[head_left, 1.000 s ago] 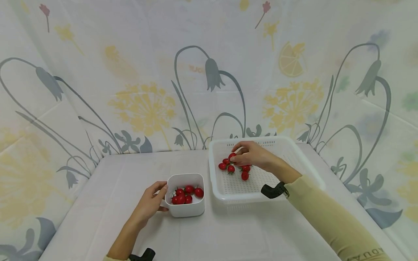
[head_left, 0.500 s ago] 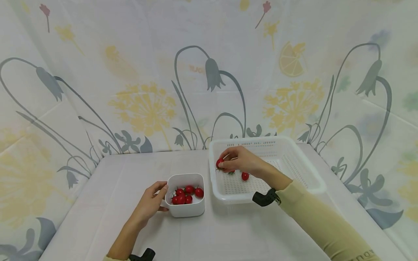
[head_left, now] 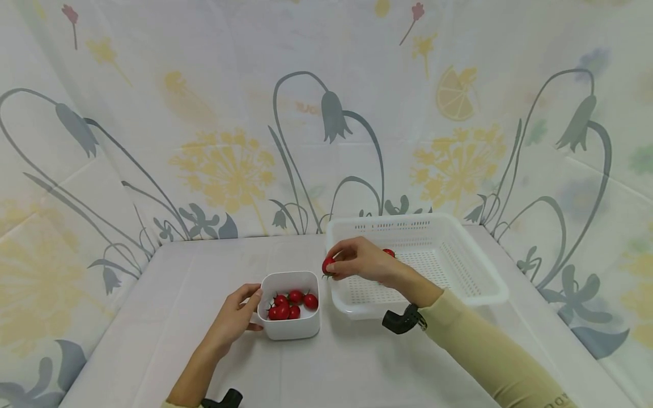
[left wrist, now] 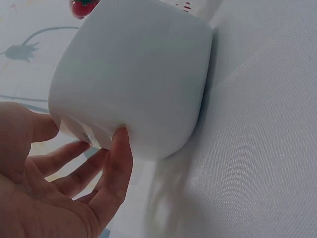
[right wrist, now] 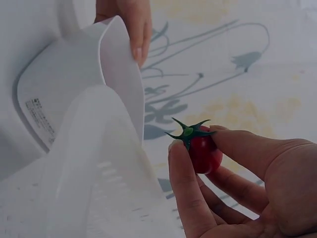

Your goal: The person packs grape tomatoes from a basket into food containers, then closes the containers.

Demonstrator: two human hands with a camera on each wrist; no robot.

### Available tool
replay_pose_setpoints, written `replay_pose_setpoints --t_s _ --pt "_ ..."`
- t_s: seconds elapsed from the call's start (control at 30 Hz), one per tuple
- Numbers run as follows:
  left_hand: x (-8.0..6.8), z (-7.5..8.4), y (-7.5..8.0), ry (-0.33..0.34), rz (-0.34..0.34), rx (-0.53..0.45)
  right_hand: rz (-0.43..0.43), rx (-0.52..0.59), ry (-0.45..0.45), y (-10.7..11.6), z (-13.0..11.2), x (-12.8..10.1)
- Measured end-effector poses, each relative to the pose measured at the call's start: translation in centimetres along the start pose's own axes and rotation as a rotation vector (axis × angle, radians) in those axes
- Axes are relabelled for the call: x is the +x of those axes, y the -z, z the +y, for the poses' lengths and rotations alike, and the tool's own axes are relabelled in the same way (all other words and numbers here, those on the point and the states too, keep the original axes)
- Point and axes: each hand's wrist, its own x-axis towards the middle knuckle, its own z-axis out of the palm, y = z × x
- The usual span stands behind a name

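A cherry tomato (right wrist: 204, 154) with a green calyx is pinched between the thumb and fingers of my right hand (head_left: 357, 259). That hand hovers over the left rim of the white perforated basket (head_left: 479, 283). To its left stands a small white square container (head_left: 293, 330) with several cherry tomatoes (head_left: 282, 311) inside. My left hand (head_left: 236, 317) holds the container at its left side, thumb near the rim and fingers around a handle-like part (left wrist: 81, 130). Other tomatoes (head_left: 389, 252) in the basket are mostly hidden behind my right hand.
A white cloth (head_left: 214, 263) covers the table under both vessels. Behind them hangs a floral-patterned curtain (head_left: 234, 113), close to the basket's far rim. The basket's left wall stands close beside the container.
My right hand has picked a cherry tomato from the basket and carried it left and nearer, to the basket's left rim. The left hand and container have stayed put.
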Motion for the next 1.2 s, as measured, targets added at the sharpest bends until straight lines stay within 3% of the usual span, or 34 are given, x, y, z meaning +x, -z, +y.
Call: replay_pose_setpoints --t_s 0.73,1.03,1.2 --pt "0.0 -0.2 0.0 -0.005 0.004 -0.003 -0.04 -0.051 -0.016 -3.3 -0.2 0.7" --pt "0.0 -0.2 -0.1 -0.001 0.006 -0.004 -0.043 -0.138 0.002 -4.9 -0.1 1.3" --pt "0.0 -0.1 -0.1 -0.002 0.004 0.0 -0.024 -0.245 0.018 -5.9 0.0 1.7"
